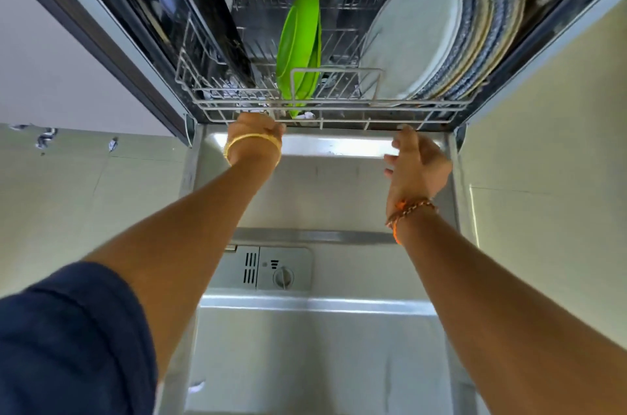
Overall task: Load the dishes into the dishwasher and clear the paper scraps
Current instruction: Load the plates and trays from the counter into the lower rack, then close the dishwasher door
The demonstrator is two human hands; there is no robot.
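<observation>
Left hand (pixel 255 130) grip holds the rack's (pixel 339 105) near rail; right hand (pixel 416 163), grip wide, fingertips touch it. Plates (pixel 417 34) stand inside.

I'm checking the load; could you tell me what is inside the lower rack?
The lower rack holds green plates and a row of round plates; its back is hidden.

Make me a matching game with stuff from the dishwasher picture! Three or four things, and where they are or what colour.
Things:
1. green plates
2. stack of round plates
3. left hand
4. paper scraps

Descriptions:
A. on the floor tiles, left of the dishwasher
B. middle of the lower rack, standing on edge
C. at the rack's front edge, gold bangle on the wrist
D. right side of the rack, leaning

Pairs: 1-B, 2-D, 3-C, 4-A
</observation>
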